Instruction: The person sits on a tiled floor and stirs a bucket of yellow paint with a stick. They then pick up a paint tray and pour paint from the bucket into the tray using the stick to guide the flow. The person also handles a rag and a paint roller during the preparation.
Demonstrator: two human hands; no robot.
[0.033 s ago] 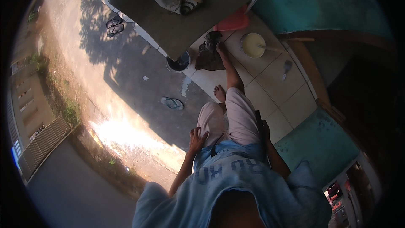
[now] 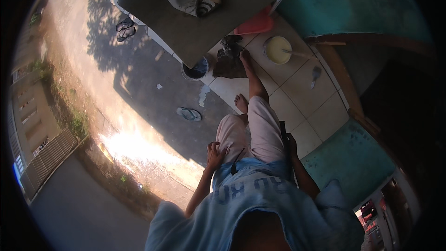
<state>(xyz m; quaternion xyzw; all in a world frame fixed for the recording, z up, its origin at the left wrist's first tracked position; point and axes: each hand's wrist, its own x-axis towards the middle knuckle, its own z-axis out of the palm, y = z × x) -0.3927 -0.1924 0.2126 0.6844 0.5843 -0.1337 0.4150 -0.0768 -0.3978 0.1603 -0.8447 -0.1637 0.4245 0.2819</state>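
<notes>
While the left hand [image 2: 214, 155] rests, fingers apart, on the pants [image 2: 267, 132] covering both legs [image 2: 257, 83], the right hand [image 2: 291, 143] is by a black bar [image 2: 283, 131], grip unclear; pants look soft, light, best pinched at a loose fold.

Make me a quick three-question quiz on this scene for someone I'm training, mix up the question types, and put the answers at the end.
1. Multiple choice: What is the person's left hand resting against?
A) The dark bucket
B) The pale trouser leg
C) The light-coloured flip-flop

2. True or false: The round container with pale yellow contents stands on the tiled floor.

3. Count: How many dark sandals lie together at the upper left of the picture?

Key:
1. B
2. True
3. Two
</notes>
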